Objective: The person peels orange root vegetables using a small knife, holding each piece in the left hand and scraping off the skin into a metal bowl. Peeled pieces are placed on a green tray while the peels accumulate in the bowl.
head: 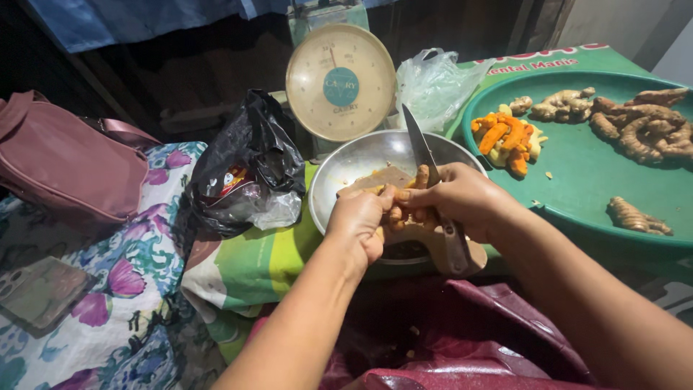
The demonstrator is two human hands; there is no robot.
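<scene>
- Green round tray (577, 188) far right on the desk, its rim close beside the hands; peeled orange pieces (509, 137) and unpeeled roots (639, 126) lie in it.
- Steel bowl (354, 162) sits under the hands, scale (340, 81) behind; open room lies near left.
- Knife (420, 148): right hand (462, 198) closed round the handle, blade pointing up and away.
- Turmeric root (404, 209): left hand (361, 224) pinches it over the bowl. Likely light, stiff, knobbly, slick where peeled; best held at the skinned-free end.

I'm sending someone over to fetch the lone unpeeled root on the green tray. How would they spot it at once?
Start at the big round green tray to the right of the metal bowl. The lone root lies near the tray's front edge, by itself. Unlike the heap of brown rhizomes at the back and the bright orange peeled pieces, it is a single knobbly brown piece with bare tray all round it.
</scene>
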